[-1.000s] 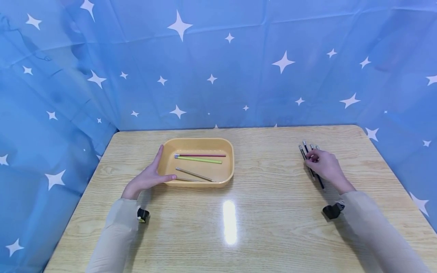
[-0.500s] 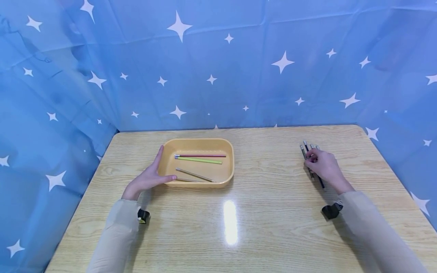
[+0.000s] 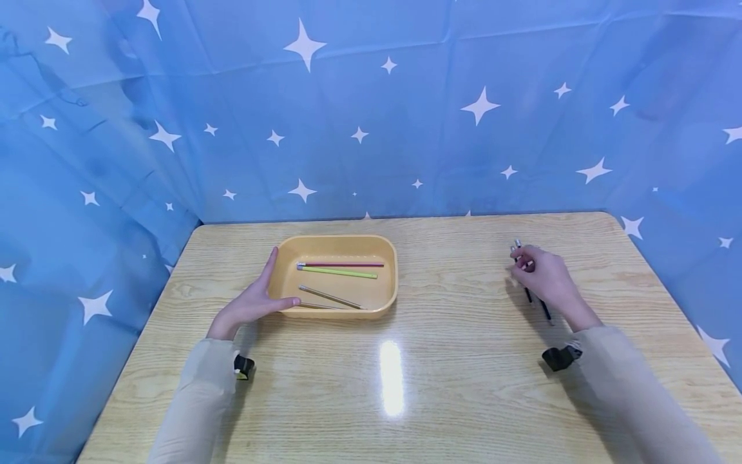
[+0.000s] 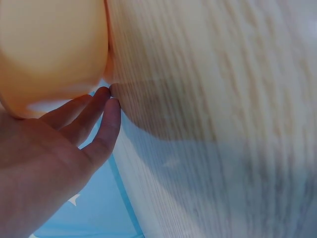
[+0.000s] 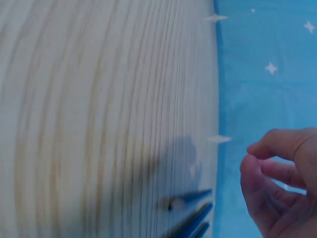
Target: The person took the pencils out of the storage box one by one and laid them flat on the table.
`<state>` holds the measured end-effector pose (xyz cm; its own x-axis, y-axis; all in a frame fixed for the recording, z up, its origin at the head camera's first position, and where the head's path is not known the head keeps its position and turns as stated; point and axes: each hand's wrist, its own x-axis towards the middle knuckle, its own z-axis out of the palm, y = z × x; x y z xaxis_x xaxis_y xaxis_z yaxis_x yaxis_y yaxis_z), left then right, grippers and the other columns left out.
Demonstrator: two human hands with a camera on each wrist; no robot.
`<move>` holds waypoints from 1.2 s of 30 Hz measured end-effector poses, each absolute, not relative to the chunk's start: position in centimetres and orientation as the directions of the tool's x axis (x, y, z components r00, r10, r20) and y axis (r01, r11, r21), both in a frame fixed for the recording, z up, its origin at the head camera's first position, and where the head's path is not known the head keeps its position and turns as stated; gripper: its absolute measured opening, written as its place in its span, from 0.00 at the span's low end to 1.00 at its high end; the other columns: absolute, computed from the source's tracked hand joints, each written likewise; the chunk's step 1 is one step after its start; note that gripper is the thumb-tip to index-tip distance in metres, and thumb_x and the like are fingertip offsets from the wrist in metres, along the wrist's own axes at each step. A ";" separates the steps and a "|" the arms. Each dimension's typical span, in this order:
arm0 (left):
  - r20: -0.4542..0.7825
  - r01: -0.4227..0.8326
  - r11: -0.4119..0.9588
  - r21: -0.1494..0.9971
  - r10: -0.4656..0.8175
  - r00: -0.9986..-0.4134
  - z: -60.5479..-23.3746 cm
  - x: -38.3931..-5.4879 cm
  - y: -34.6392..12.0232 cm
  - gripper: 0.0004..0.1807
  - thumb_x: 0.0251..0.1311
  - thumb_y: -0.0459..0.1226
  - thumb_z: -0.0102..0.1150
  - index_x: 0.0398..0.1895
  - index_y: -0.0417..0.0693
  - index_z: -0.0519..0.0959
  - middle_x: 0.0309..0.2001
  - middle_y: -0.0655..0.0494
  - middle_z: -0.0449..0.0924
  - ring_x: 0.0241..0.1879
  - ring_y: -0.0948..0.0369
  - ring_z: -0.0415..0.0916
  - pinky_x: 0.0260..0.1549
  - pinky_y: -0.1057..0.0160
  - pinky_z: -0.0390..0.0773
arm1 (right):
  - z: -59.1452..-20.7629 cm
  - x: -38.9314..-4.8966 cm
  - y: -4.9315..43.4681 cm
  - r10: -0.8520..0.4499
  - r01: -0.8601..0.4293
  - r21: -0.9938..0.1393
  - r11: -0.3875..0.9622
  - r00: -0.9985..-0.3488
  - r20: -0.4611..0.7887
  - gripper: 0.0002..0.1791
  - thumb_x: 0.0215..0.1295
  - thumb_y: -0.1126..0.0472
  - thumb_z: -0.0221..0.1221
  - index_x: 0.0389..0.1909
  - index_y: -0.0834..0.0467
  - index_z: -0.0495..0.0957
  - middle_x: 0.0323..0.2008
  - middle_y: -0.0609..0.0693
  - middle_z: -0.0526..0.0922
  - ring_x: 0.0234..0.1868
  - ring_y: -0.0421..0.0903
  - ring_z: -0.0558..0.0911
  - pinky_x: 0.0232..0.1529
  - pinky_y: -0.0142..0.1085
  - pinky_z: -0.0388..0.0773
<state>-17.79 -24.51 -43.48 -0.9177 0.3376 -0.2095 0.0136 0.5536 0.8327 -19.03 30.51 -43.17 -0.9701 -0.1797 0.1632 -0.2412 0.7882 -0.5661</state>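
Note:
In the head view, my left hand (image 3: 252,301) spans the near left corner of a yellow plastic tray (image 3: 390,283). The thumb lies over its front rim; in the left wrist view extended fingers (image 4: 96,114) lie along the outer wall. A dark red pencil (image 3: 342,264), a lime green pencil (image 3: 342,273) and two gold-brown pencils (image 3: 332,297) lie inside. My right hand (image 3: 547,280) is over several dark pencils (image 3: 546,310) on the table, partly hiding them. Its thumb and forefinger tips meet in the right wrist view, above the pencils (image 5: 190,222), with no pencil visible between them.
The light wood table (image 3: 452,374) has a bright light reflection (image 3: 391,379) near its middle. A blue curtain with white stars (image 3: 406,148) hangs behind and at the sides. A small black camera (image 3: 561,358) sits at the right wrist, another black camera (image 3: 244,367) at the left.
My right hand has shifted slightly left over the dark pencils, and the leftmost pencil has moved a little right. My left hand and the tray stay in place.

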 end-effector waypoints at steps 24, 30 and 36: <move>-0.221 -0.003 0.559 0.829 0.323 -0.920 -43.5 -18.0 -24.4 0.65 0.55 0.48 0.68 0.75 0.57 0.22 0.76 0.44 0.26 0.72 0.42 0.35 0.66 0.38 0.44 | -44.0 -20.2 22.7 -0.344 -0.352 -0.727 0.589 -0.924 0.169 0.12 0.63 0.71 0.58 0.47 0.68 0.78 0.33 0.55 0.81 0.30 0.48 0.81 0.27 0.33 0.76; -0.220 0.000 0.560 0.828 0.326 -0.919 -43.6 -17.9 -24.5 0.66 0.55 0.48 0.69 0.75 0.59 0.21 0.76 0.43 0.26 0.72 0.41 0.36 0.66 0.38 0.45 | -43.6 -20.4 20.9 -0.354 -0.352 -0.761 0.545 -0.919 0.171 0.13 0.62 0.71 0.58 0.48 0.68 0.78 0.33 0.54 0.81 0.30 0.46 0.80 0.28 0.33 0.76; -0.219 0.002 0.561 0.828 0.325 -0.920 -43.5 -17.9 -24.6 0.65 0.55 0.47 0.68 0.75 0.58 0.22 0.76 0.41 0.26 0.72 0.39 0.37 0.65 0.38 0.45 | -42.7 -20.4 19.0 -0.391 -0.365 -0.788 0.495 -0.904 0.173 0.13 0.62 0.70 0.59 0.48 0.66 0.79 0.34 0.53 0.82 0.30 0.47 0.81 0.29 0.34 0.78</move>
<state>-17.91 -24.56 -43.48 -0.9199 0.3255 -0.2186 0.0017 0.5608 0.8279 -20.43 19.00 -42.72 -0.9041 -0.3906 0.1733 -0.3650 0.4951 -0.7884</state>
